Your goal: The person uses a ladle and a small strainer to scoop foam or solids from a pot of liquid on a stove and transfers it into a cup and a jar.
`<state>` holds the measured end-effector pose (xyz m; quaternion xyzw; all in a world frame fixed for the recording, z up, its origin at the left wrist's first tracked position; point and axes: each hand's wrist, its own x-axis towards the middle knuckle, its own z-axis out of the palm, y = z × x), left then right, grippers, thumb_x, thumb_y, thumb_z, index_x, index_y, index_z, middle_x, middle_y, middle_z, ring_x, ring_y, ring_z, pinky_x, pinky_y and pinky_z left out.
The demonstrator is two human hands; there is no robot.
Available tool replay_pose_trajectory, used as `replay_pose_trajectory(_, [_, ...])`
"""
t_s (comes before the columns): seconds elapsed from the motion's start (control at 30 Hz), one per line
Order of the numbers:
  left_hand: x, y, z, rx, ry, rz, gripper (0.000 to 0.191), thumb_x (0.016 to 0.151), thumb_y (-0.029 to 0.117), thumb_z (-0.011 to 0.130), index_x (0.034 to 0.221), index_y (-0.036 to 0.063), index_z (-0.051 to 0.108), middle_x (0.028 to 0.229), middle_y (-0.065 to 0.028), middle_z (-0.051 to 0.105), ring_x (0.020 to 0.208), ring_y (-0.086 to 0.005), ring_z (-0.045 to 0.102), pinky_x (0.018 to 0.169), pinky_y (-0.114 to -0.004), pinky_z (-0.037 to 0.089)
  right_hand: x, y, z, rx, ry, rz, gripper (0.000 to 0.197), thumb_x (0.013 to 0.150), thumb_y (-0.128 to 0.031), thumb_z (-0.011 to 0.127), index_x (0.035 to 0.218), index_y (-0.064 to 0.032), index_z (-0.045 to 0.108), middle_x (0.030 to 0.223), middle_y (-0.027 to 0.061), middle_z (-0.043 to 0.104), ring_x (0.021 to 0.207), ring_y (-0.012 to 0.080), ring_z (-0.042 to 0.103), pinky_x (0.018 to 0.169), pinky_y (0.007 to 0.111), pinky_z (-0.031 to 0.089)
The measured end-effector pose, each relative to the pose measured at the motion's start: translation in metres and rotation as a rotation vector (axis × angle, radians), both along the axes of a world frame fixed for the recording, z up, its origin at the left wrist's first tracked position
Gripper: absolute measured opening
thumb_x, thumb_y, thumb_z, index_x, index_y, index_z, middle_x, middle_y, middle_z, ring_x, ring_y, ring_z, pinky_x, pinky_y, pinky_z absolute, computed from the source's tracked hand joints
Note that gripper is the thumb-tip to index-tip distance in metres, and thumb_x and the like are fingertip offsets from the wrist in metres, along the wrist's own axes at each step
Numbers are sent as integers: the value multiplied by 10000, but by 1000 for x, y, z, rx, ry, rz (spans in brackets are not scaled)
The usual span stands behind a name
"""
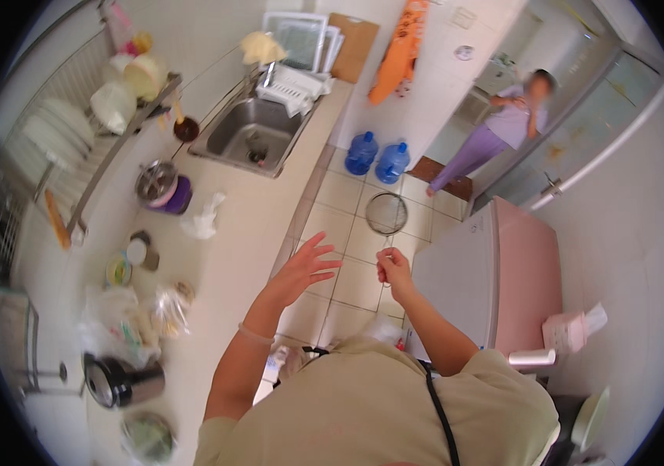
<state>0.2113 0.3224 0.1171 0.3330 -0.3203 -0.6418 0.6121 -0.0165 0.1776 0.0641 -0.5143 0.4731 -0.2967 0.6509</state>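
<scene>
My right hand (pixel 394 269) is closed around the handle of a round wire-mesh strainer (pixel 387 214). The strainer points away from me, above the tiled floor, and a small hanging loop shows below my fist. My left hand (pixel 307 269) is raised to the left of it with fingers spread and nothing in them. Left of that hand runs the pale countertop (pixel 239 233). On it lie a crumpled white plastic bag or tissue (pixel 208 218) and a metal bowl (pixel 157 182) atop a pink and purple base.
A steel sink (pixel 253 137) is set in the counter's far end. Blue water jugs (pixel 361 152) stand on the floor. A pink-sided refrigerator (pixel 527 268) is at my right. One person (pixel 509 116) stands in the doorway. An electric kettle (pixel 122 381) and bagged food (pixel 172 311) occupy the near counter.
</scene>
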Motion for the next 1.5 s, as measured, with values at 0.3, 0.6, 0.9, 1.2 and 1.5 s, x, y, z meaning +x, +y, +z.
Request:
replay_pose_trajectory(0.3, [-94,44,-62,401,-95,135,621,925,372,587,1405,52,356,1350,-110,464,1206,-225,514,1010,-377,399,-37,-17,-19,109,25,203,215,953,-278,540,847,-92,523,636,2,499,474,88,451,421,228,373])
replay_pose_trajectory(0.6, [-101,34,-72,326,121,99,530,1003,442,362,1391,85,414,1268,-92,547,998,-242,592,960,-399,429,21,41,7,166,-32,1117,204,944,-237,514,946,-45,584,706,18,561,578,115,539,509,246,431])
replay_pose_trajectory(0.9, [-47,88,-83,252,140,433,548,997,468,354,1340,54,459,1275,-116,550,1180,-278,521,997,-409,400,-42,-173,17,-104,100,434,500,853,-192,612,1327,-132,465,1045,46,580,906,187,620,716,368,532])
replay_pose_trajectory(1.2, [-33,96,-100,282,208,507,561,989,489,367,1273,27,508,1232,-140,579,1143,-288,548,955,-407,431,-236,-451,64,-684,852,-611,979,638,-550,785,1363,-10,411,1247,219,545,1068,361,588,883,421,479])
replay_pose_trajectory(1.5, [-67,67,-101,298,248,771,571,975,515,387,1249,35,528,1194,-125,607,1097,-274,575,921,-398,452,-224,-475,81,-639,1302,-177,1248,540,-624,799,1468,-42,201,1348,273,443,1243,389,471,1016,466,382])
